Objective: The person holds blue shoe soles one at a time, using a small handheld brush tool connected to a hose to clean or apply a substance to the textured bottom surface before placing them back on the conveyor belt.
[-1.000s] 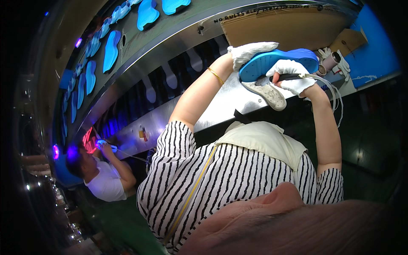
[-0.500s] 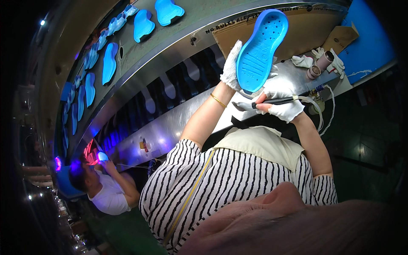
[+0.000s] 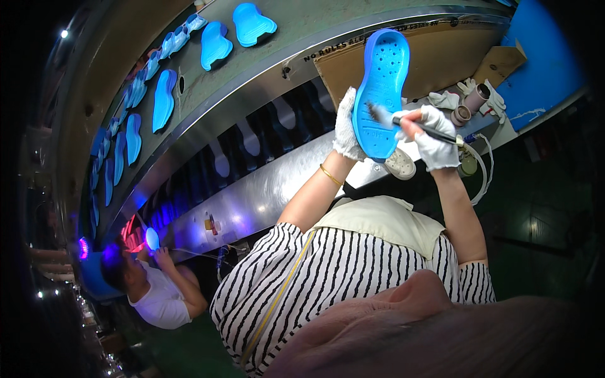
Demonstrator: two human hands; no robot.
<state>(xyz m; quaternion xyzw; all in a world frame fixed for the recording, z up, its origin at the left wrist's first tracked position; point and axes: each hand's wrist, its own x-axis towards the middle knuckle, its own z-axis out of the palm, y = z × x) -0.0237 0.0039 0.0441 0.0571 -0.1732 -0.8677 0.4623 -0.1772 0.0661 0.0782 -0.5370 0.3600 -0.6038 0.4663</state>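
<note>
A blue shoe sole (image 3: 383, 75) stands tilted up in front of me, its holed and ribbed inner face toward me. My left hand (image 3: 347, 129), in a white fabric glove, is closed on its left edge. My right hand (image 3: 438, 150), gloved with bare fingertips showing, grips a black-handled brush (image 3: 431, 130) with a pale hose at its rear end. The blurred bristles lie over the middle of the sole, apparently touching it. Below the heel end, a pale shoe-like piece with small holes (image 3: 400, 165) shows partly, close to the metal ledge.
Several blue soles (image 3: 164, 101) lie on the green conveyor (image 3: 296, 25) beyond a metal rail. A cardboard box (image 3: 435, 60), brown cups (image 3: 476, 97) and white gloves (image 3: 443, 99) sit at the right. A co-worker (image 3: 157, 290) holds a sole at the far left.
My right hand has raised the brush from below the sole onto its inner face. The left hand has lowered the sole slightly leftward. Soles on the conveyor have shifted slightly.
</note>
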